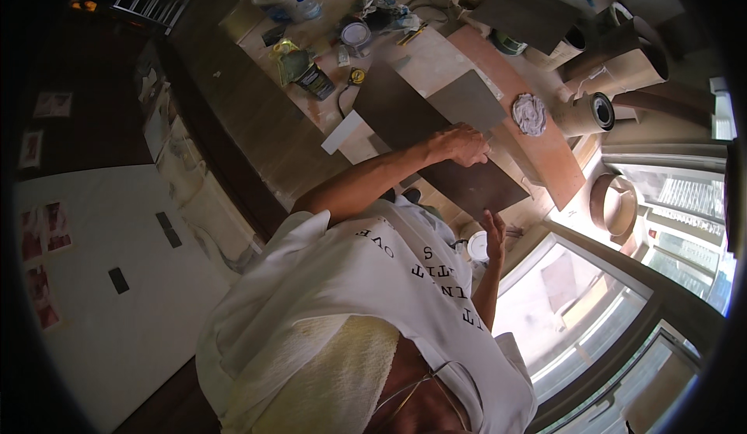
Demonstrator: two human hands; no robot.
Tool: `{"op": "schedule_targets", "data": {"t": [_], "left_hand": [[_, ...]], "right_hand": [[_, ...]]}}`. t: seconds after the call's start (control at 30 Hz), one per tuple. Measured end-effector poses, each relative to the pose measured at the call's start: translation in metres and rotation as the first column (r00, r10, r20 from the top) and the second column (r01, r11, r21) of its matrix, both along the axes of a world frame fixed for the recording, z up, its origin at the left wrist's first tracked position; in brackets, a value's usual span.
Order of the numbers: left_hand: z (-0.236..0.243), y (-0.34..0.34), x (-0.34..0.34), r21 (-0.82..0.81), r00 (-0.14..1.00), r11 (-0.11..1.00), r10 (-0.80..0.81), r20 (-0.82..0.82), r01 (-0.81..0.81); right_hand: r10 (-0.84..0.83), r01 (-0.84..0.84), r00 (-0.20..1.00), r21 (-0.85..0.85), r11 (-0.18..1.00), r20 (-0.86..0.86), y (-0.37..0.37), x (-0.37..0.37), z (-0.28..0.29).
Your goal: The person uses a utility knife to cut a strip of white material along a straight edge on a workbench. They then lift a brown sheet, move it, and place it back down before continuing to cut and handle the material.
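Note:
A long dark brown flat board [475,187] lies at a slant before me, over the cluttered work table. My left hand [464,145] rests on its face, fingers curled in and closed; whatever is in them, if anything, is hidden. By the board's near right corner is my right hand [496,236], its fingers extended and apart, close to or touching the edge. A grey-brown flat sheet [467,101] lies just beyond my left hand. To the right, a crumpled whitish rag [529,115] sits on a curved orange-brown panel [556,165].
A black tub [313,81], a yellow tape measure [356,76] and a lidded tin [355,37] stand at the far left of the table. A large can [587,114] lies at right. A white container [478,245] is near my right hand. A ladder [150,6] is far left; windows right.

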State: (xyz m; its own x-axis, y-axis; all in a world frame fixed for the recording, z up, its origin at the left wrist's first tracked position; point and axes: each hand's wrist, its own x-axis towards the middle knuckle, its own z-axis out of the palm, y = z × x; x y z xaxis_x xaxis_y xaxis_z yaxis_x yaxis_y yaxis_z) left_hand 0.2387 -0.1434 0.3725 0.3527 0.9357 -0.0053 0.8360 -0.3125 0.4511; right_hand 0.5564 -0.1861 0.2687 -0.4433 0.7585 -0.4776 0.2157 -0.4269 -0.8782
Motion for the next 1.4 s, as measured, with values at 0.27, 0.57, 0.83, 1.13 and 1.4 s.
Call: {"op": "schedule_targets", "data": {"t": [0.27, 0.57, 0.83, 1.13, 1.4], "left_hand": [[-0.03, -0.006, -0.037, 0.124, 0.959, 0.954, 0.262, 0.107, -0.274], [-0.102, -0.165, -0.088, -0.46, 0.905, 0.819, 0.419, 0.071, -0.343], [-0.141, -0.244, -0.129, -0.681, 0.703, 0.595, 0.692, 0.164, -0.427], [-0.195, -0.231, -0.184, -0.62, 0.541, 0.548, 0.81, 0.225, -0.562], [-0.266, -0.207, -0.265, -0.372, 0.083, 0.17, 0.968, 0.239, -0.913]], "right_hand": [[0.044, -0.051, 0.998, -0.144, 0.988, -0.048, 0.009, -0.059, -0.087], [0.107, -0.059, 0.982, -0.29, 0.955, 0.153, -0.013, -0.101, -0.218], [-0.276, 0.33, 0.884, -0.084, 0.94, 0.377, -0.032, -0.056, -0.269], [-0.242, 0.332, 0.843, -0.111, 0.937, 0.481, -0.053, -0.056, -0.209], [-0.156, 0.117, 0.812, 0.105, 0.988, 0.562, -0.045, -0.162, -0.19]]}}
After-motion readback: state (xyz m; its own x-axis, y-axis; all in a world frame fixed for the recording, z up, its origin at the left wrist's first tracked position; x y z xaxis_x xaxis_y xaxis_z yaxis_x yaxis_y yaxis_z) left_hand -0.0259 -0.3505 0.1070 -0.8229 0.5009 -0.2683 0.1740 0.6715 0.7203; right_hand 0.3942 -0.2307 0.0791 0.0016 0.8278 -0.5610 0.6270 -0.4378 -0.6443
